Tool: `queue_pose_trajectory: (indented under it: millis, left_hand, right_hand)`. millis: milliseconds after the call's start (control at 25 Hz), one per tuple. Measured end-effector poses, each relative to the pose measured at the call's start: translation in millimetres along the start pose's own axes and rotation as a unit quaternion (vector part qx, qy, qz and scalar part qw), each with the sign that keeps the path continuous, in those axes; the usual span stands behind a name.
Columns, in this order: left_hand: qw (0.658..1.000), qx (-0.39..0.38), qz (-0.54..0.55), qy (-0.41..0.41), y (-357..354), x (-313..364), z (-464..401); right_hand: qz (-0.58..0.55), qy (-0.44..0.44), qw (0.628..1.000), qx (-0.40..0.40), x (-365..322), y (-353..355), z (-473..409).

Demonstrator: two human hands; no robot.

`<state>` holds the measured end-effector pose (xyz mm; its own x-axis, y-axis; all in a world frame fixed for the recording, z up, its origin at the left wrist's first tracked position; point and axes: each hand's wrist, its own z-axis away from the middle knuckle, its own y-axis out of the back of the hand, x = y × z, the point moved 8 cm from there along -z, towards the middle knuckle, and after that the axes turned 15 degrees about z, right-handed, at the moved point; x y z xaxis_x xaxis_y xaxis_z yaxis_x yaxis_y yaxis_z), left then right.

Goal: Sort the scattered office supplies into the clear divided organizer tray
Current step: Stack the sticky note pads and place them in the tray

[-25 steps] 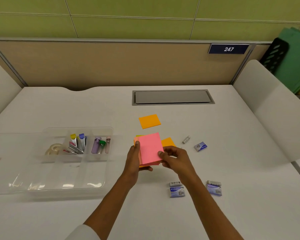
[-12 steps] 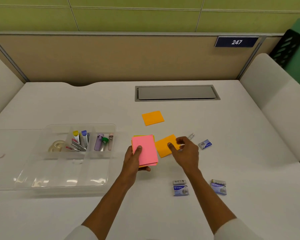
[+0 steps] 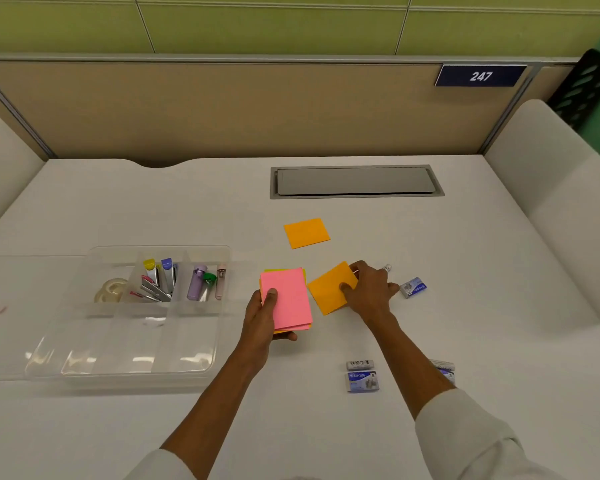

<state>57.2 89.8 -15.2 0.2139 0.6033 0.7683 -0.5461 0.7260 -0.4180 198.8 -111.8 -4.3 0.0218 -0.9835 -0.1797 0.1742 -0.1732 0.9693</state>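
My left hand (image 3: pixel 264 317) holds a stack of sticky notes (image 3: pixel 288 297), pink on top with yellow and orange beneath, just right of the clear divided organizer tray (image 3: pixel 66 355). My right hand (image 3: pixel 369 289) pinches an orange sticky pad (image 3: pixel 329 287) lying on the desk, thumb on top and fingers at its far edge. A second orange pad (image 3: pixel 306 232) lies farther back. The tray's rear compartments hold a tape roll (image 3: pixel 111 289), staplers (image 3: pixel 156 280) and small coloured bottles (image 3: pixel 205 282); its front compartments hold nothing.
Staple boxes lie on the white desk: one (image 3: pixel 413 287) right of my right hand, one (image 3: pixel 362 375) near the front, another (image 3: pixel 444 368) partly behind my right forearm. A small silver piece (image 3: pixel 387 267) sits behind my right hand. A grey cable hatch (image 3: pixel 355 181) is at the back.
My right hand left the pink stack and reached right onto the orange pad, gripping it. My left hand keeps the stack, now alone and slightly further left.
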Motion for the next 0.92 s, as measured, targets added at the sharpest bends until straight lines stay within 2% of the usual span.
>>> queue_pose_trajectory:
  millis: [160,240,320,440,520,640,720,800,920]
  left_hand:
    - [1.0,-0.004,-0.001,0.0,-1,0,4]
    - [1.0,-0.003,0.006,-0.004,0,3,7]
    - [1.0,-0.002,0.019,0.0,0,4,11]
    - [0.999,-0.004,0.027,0.02,-4,3,17]
    - [0.999,-0.021,0.018,0.04,-9,1,23]
    - [0.996,-0.053,0.01,0.073,-19,-2,31]
    - [0.995,-0.055,0.0,0.086,-23,-4,34]
    - [0.996,-0.04,-0.031,0.078,-23,-3,33]
    - [0.996,-0.029,-0.06,0.053,-19,-1,25]
  right_hand:
    - [-0.204,0.094,0.974,0.033,-8,41,11]
    - [-0.235,0.139,0.96,0.059,-9,79,18]
    - [-0.252,0.173,0.95,0.062,-12,115,26]
    - [-0.275,0.234,0.932,-0.021,-33,137,39]
    - [-0.266,0.266,0.923,-0.08,-55,127,47]
    - [-0.219,0.289,0.925,-0.116,-84,95,54]
    - [-0.191,0.292,0.931,-0.104,-95,76,55]
    - [-0.172,0.294,0.938,-0.06,-100,68,54]
    - [-0.207,0.243,0.948,0.013,-89,68,40]
